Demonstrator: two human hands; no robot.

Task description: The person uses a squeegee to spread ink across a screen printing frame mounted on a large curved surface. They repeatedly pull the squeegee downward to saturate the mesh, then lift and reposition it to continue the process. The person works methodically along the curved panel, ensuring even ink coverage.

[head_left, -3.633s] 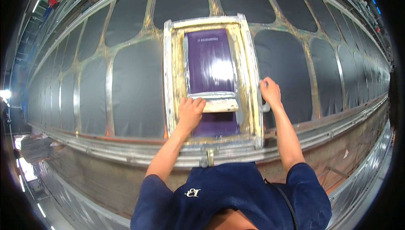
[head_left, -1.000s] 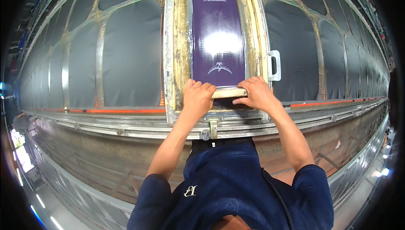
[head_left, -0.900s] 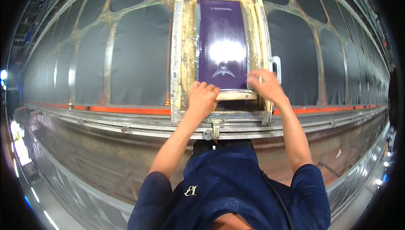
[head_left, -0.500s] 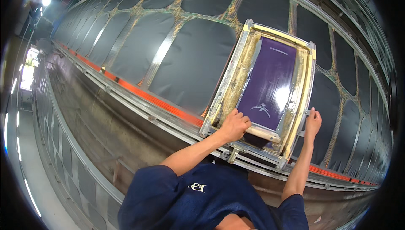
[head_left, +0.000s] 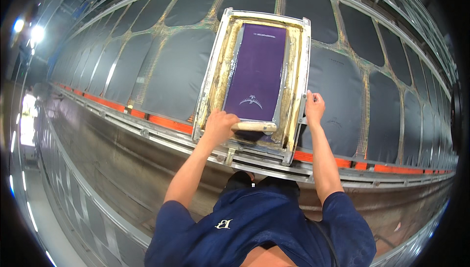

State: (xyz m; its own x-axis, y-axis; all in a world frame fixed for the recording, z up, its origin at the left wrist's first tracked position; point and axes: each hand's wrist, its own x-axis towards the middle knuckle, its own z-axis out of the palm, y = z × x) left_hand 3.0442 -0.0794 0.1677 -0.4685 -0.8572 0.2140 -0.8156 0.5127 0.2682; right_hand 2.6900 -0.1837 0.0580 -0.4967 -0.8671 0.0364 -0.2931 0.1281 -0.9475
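Observation:
A screen-printing frame (head_left: 306, 61) with a worn, tape-edged metal rim lies over the dark panels. Its window (head_left: 257, 71) is purple, with a pale crest near the close end and small lettering at the far end. My left hand (head_left: 219, 126) is closed round the left end of a squeegee (head_left: 257, 127), which lies crosswise inside the frame at its near end. At the frame's right side, my right hand (head_left: 314, 106) is closed against the outer edge, beside a small metal bracket; its exact hold is partly hidden.
The long table carries rows of dark panels (head_left: 176, 66) parted by patterned strips. Along its near edge run an orange band (head_left: 169, 123) and a metal rail (head_left: 161, 137). Faint markings show on the panel (head_left: 335, 100) right of the frame. Another table stretches along the lower left.
The printing frame and both hands now sit farther left, and the view has shifted too. A faintly marked panel has come into sight right of the frame. The squeegee stays at the near end.

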